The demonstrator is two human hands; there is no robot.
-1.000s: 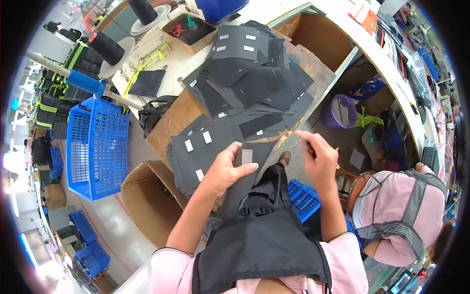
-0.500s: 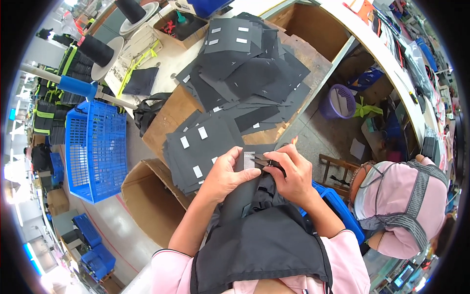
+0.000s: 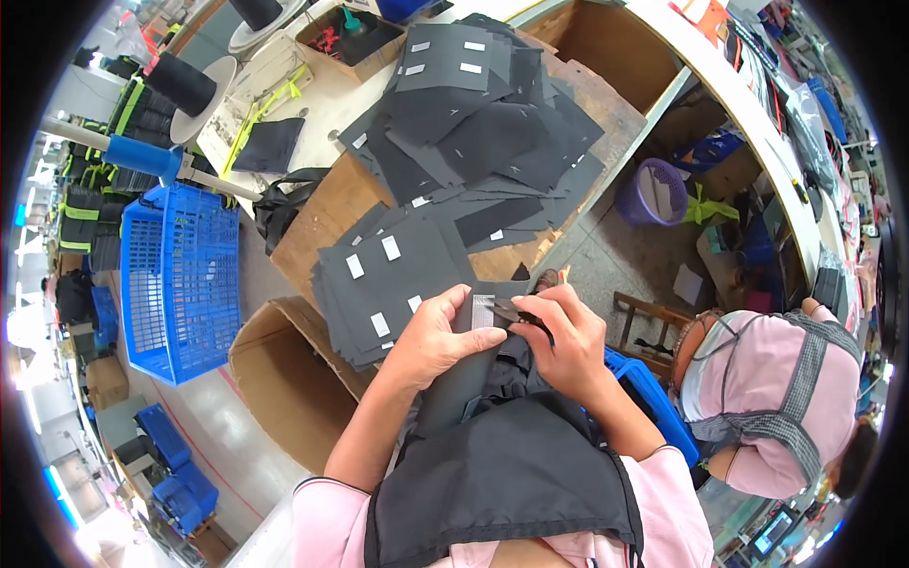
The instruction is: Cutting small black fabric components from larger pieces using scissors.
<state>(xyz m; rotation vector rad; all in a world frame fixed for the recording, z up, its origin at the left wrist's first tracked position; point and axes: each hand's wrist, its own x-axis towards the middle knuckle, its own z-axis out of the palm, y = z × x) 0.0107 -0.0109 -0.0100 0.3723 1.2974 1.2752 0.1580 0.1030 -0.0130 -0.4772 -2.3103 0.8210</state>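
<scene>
My left hand [image 3: 431, 336] grips a dark grey fabric piece [image 3: 456, 383], its thumb lying across the lower end of a small pale rectangular patch [image 3: 482, 310]. In my right hand [image 3: 568, 346] is a pair of black thread snips [image 3: 507, 310], whose blades point left and meet the patch's right edge. Whether a thread lies between the blades is too small to tell. Just beyond my left hand, a stack of dark grey panels [image 3: 426, 260] with white patches lies on the wooden tabletop [image 3: 317, 222]. Farther back is a looser heap of similar panels [image 3: 511, 142].
A cardboard box [image 3: 284, 379] and a blue plastic crate [image 3: 180, 284] stand to the left. Thread cones [image 3: 185, 80] are at the far left. On the right are a purple basket [image 3: 650, 192], a blue bin [image 3: 653, 398] and a co-worker [image 3: 776, 388] in pink, bending over.
The view has shifted slightly. Both hands keep nearly the same place and grip, and the snips have moved only a little at the patch's edge.
</scene>
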